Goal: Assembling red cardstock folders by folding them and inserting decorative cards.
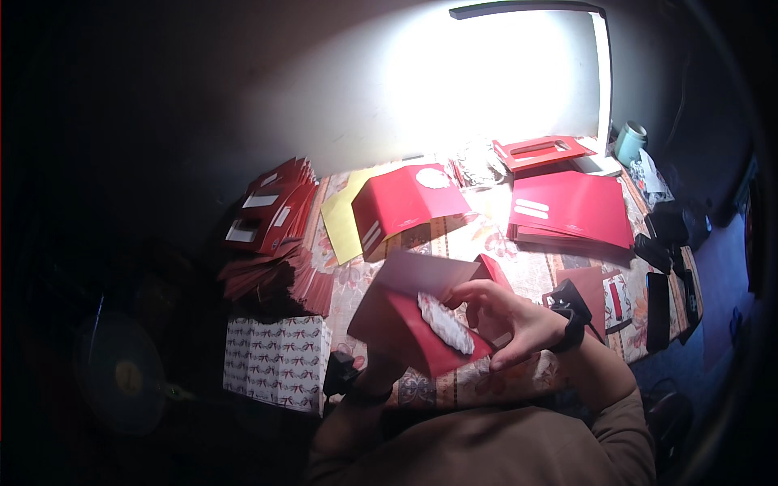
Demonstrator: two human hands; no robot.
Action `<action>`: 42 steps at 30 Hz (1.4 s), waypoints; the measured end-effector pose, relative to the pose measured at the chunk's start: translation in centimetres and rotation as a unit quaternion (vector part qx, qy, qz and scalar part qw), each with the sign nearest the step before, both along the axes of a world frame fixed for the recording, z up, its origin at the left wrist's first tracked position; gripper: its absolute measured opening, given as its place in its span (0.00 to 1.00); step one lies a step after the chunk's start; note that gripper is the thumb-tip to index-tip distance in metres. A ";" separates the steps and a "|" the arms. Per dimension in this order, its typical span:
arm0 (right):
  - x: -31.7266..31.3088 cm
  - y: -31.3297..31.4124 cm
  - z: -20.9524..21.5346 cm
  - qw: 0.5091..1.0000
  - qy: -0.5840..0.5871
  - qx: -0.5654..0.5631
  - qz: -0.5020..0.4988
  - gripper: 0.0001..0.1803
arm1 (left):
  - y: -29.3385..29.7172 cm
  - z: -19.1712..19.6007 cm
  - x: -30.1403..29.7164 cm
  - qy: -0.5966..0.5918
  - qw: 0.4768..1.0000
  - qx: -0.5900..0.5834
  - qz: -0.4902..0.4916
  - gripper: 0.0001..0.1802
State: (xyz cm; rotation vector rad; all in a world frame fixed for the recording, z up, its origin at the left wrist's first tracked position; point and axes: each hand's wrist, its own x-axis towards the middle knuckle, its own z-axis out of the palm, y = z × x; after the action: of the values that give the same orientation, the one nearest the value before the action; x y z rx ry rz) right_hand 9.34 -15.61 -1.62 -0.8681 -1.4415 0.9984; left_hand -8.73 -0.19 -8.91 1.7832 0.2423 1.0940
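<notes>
A folded red card (405, 324) is held up in front of me, its upper panel in shade. On its lower panel lies a white, ruffled oval piece (446, 324), like lace or crumpled paper. My left hand (381, 374) grips the card from its lower left side, with most of the fingers dark or hidden behind it. My right hand (510, 318) is over the card's right side, fingers curved and thumb apart. Its fingertips are by the upper end of the white oval, and its thumb is near the card's lower right corner. Another red piece (493, 271) shows behind that hand.
A red card with a white oval (433, 178) stands beyond, beside a yellow sheet (344, 212). Red card stacks (571, 206) lie right; windowed red pieces (275, 206) stand left. A patterned box (275, 360), lamp (604, 81), turquoise jar (630, 143) and black phone (657, 300) surround them.
</notes>
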 end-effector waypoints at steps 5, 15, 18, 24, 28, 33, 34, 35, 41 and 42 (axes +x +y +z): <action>-0.7 -0.6 1.0 0.996 -0.024 -0.085 0.029 0.47 | -0.4 -0.2 -0.1 0.010 1.000 -0.009 -0.016 0.14; -0.4 -0.9 1.7 0.975 -0.095 -0.200 0.006 0.47 | -0.9 -1.5 -1.1 0.027 0.998 -0.042 -0.023 0.14; -0.1 -0.5 0.4 0.970 -0.134 -0.200 0.019 0.52 | -0.8 -1.8 -1.4 0.027 0.998 -0.048 -0.023 0.14; -0.8 -0.7 1.0 0.968 -0.245 -0.023 -0.053 0.46 | -0.7 -1.9 -1.8 0.030 0.998 -0.058 -0.022 0.14; -1.0 -0.2 0.8 0.954 -0.285 0.068 -0.065 0.42 | -0.5 -1.6 -1.3 0.028 0.997 -0.059 -0.033 0.14; -1.4 -0.4 0.5 0.956 -0.288 0.027 -0.048 0.42 | -0.2 -1.4 -1.1 0.025 0.997 -0.063 -0.038 0.14; -1.4 -0.5 0.5 0.955 -0.294 0.002 -0.050 0.43 | -0.2 -1.4 -1.1 0.025 0.997 -0.065 -0.037 0.14; -1.2 -0.5 0.7 0.954 -0.296 -0.010 -0.044 0.46 | -0.2 -1.4 -1.2 0.024 0.997 -0.067 -0.035 0.14; -1.5 -0.6 0.5 0.967 -0.245 -0.050 -0.046 0.53 | -0.9 -1.3 -1.6 0.025 0.995 -0.086 -0.038 0.14; -1.5 -0.5 0.4 0.967 -0.245 -0.050 -0.046 0.53 | -1.0 -1.2 -1.7 0.025 0.995 -0.088 -0.038 0.14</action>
State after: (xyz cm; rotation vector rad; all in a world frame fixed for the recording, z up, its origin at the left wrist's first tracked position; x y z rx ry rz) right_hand 7.88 -16.15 -1.19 -1.3095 -1.7515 0.8239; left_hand -10.43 -1.14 -10.14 1.6506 0.2897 0.9442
